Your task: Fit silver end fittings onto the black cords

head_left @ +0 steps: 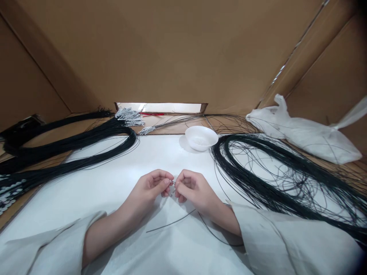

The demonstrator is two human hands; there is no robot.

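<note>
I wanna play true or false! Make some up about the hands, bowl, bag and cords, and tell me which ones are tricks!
1. The bowl is white. True.
2. The bag lies left of the bowl. False: the bag lies to its right.
3. The left hand and right hand pinch something small. True, but it is too small to name.
4. The cords on the right are all straight. False: those cords bend round in a loop.
5. Neither hand touches the bowl. True.
6. The bowl is upside down. False: it is upright.
</note>
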